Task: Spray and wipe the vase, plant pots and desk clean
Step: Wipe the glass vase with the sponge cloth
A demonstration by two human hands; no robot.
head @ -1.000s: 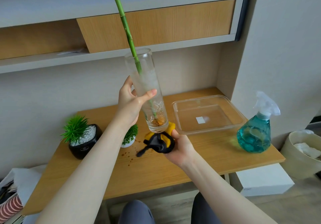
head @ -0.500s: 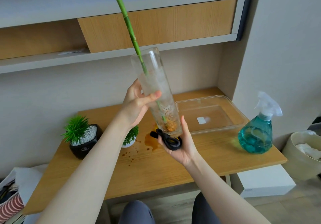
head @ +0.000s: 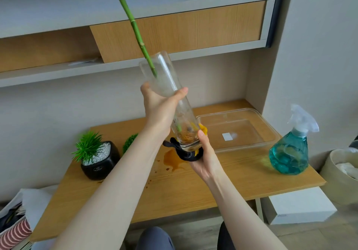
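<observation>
My left hand [head: 160,110] grips a tall clear glass vase [head: 166,79] around its middle and holds it tilted above the wooden desk [head: 242,176]. A green bamboo stem [head: 133,20] sticks out of the vase's mouth. My right hand [head: 203,158] cups the vase's base and presses a yellow and black cloth [head: 186,154] against it. A brown spill [head: 172,160] with small splashes lies on the desk under the vase. A black plant pot [head: 98,164] with white pebbles stands at the desk's left. A second small green plant [head: 129,143] shows behind my left forearm.
A clear plastic tray [head: 238,129] lies at the desk's back right. A teal spray bottle [head: 292,149] stands near the right edge. Off the desk at the right are a beige bin [head: 341,170] and a white box [head: 300,207]. Shelves run along the wall above.
The vase has tilted further, mouth to the left and base to the right. My right hand has moved from below the base to cup it with the cloth, and the spill is uncovered.
</observation>
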